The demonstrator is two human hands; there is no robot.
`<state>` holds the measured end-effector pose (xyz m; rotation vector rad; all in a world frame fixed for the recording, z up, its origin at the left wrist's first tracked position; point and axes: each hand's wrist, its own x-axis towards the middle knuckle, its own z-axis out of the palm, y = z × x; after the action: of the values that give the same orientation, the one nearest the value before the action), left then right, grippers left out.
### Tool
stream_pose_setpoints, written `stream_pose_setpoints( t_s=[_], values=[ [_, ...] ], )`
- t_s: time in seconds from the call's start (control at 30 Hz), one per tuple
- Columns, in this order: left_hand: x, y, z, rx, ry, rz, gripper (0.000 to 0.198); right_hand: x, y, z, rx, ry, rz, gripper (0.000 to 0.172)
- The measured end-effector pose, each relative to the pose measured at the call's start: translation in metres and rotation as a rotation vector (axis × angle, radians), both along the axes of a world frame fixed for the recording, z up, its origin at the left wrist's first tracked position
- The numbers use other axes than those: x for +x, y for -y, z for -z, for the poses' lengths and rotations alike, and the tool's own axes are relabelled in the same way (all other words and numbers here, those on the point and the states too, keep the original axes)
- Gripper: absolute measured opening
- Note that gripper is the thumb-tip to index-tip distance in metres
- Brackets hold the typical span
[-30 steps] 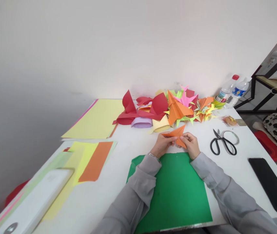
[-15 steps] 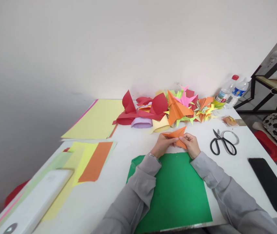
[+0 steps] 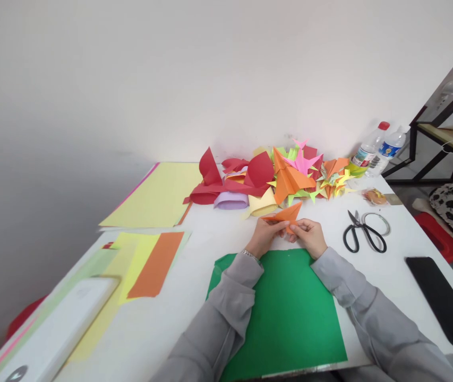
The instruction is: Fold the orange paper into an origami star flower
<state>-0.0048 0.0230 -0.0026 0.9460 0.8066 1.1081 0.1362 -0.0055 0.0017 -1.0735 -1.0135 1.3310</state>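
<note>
A folded orange paper piece is held just above the white table, past the far edge of a green sheet. My left hand pinches its left side. My right hand pinches its right and lower side, fingers closed on the paper. Both arms wear grey sleeves that lie across the green sheet.
A pile of folded and curled coloured papers lies at the back by the wall. Black scissors and a black phone lie to the right, two water bottles behind. Yellow sheets and an orange strip lie left.
The orange piece has been turned flatter between my hands, and its lower point is now tucked behind my fingers. Both hands stay in the same spot.
</note>
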Motion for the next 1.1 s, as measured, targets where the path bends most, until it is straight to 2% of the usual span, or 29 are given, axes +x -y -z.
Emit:
stream_pose_setpoints(
  t_s=[0.27, 0.43, 0.63, 0.9, 1.1],
  values=[
    [0.0001, 0.0004, -0.0028, 0.003, -0.059, 0.013, 0.032, 0.0022, 0.0008, -0.0034, 0.049, 0.025, 0.0, 0.033],
    [0.001, 0.0007, -0.0021, 0.014, -0.099, 0.022, 0.032, 0.0027, 0.0001, -0.0027, 0.072, 0.048, 0.065, 0.031],
    [0.0002, 0.0012, -0.0011, 0.076, -0.155, 0.133, 0.028, 0.0067, -0.0036, -0.0001, 0.08, 0.044, 0.156, 0.029],
    [0.0021, 0.0033, -0.0023, 0.143, -0.247, 0.165, 0.033, 0.006, -0.0032, -0.001, 0.083, 0.076, 0.119, 0.032],
    [0.0044, 0.0036, -0.0005, 0.187, -0.327, 0.172, 0.039, 0.0053, -0.0018, -0.0024, 0.077, 0.096, 0.156, 0.032]
  ],
)
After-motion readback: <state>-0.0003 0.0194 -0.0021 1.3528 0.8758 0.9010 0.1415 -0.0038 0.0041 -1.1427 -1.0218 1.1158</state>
